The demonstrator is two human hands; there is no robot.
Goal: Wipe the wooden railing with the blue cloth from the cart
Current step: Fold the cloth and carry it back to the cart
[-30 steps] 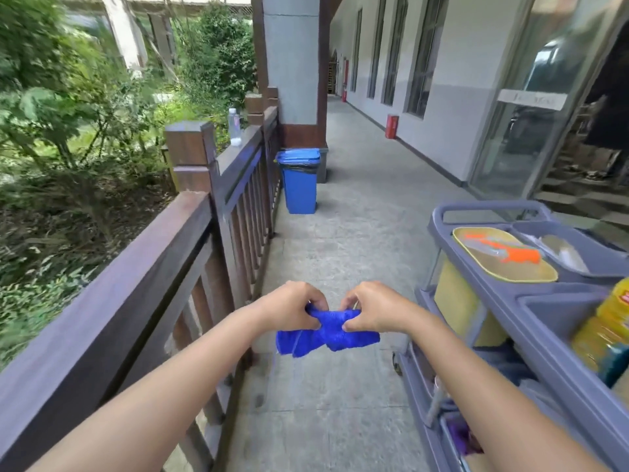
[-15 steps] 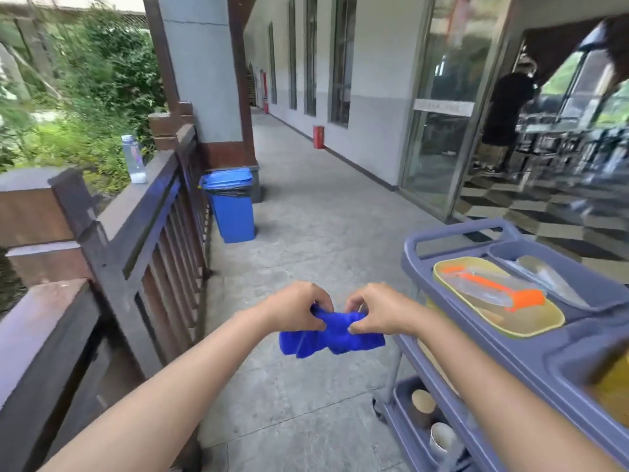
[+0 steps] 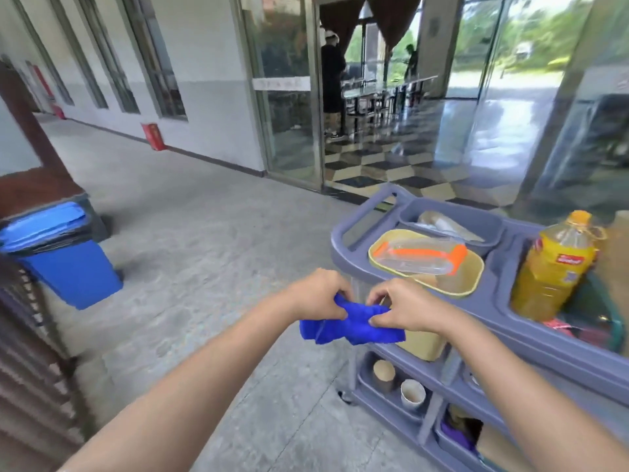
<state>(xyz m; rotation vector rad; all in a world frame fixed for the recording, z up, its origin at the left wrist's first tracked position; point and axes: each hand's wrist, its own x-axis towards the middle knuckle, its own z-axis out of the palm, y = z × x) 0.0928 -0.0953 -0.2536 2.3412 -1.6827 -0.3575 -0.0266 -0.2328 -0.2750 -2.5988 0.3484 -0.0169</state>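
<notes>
A bunched blue cloth (image 3: 350,328) hangs between both hands in the middle of the view, just left of the grey-purple cart (image 3: 551,352). My left hand (image 3: 318,294) pinches its left end and my right hand (image 3: 403,306) pinches its right end, fingers closed on the fabric. The dark wooden railing (image 3: 30,356) shows only as blurred vertical bars along the left edge; its top rail is out of view.
A blue bin (image 3: 64,260) stands by the railing. The cart carries a yellow tray (image 3: 456,284) with a clear orange-trimmed tool, a yellow bottle (image 3: 554,267), and cups on a lower shelf. A person (image 3: 332,83) stands inside the open glass doorway beyond.
The view has swung right, away from the railing and toward the cart and doorway. Both hands keep hold of the cloth in the same pose.
</notes>
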